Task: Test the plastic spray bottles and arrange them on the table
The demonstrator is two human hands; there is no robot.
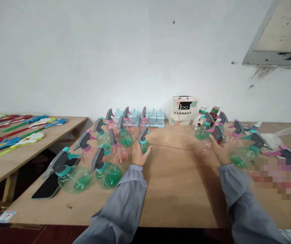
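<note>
Phone [49,184] lies left beside spray bottles [107,171] crowding both hands [139,154].

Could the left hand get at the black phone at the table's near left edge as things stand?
Probably not directly: the left hand is wrapped around a green spray bottle, and other bottles stand between it and the phone.

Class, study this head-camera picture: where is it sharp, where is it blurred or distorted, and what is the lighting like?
Head view: soft, even light, faint shadows only. The left hand on a green spray bottle is fairly sharp; the right hand on a pink bottle is motion-smeared. A pixelated patch hides the right table area; the edges bow.
</note>
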